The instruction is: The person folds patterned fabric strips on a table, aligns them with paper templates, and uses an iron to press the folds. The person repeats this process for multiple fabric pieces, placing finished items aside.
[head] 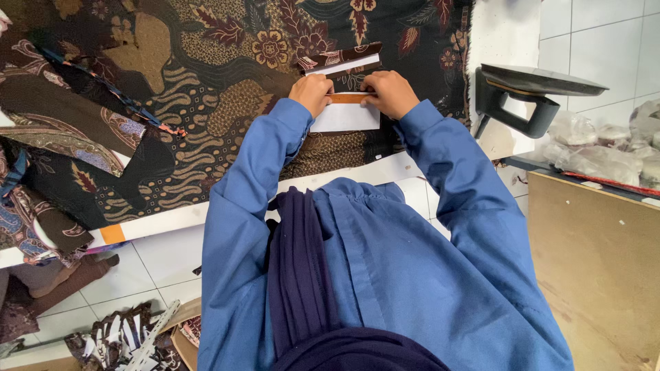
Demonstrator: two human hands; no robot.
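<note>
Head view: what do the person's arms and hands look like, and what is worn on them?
Both arms are covered to the wrist by long, loose, plain blue sleeves with soft folds and simple cuffs. The left hand and the right hand are bare: no gloves show, and no rings, watch or markings can be made out. A dark navy cloth hangs down the front of the blue garment.

My left hand [311,93] and right hand [390,93] lie side by side on a card strip [348,98], itself on the fabric piece [344,118] at twelve o'clock. The iron [526,96] stands at two o'clock; cloth [172,103] spreads toward ten.
</note>
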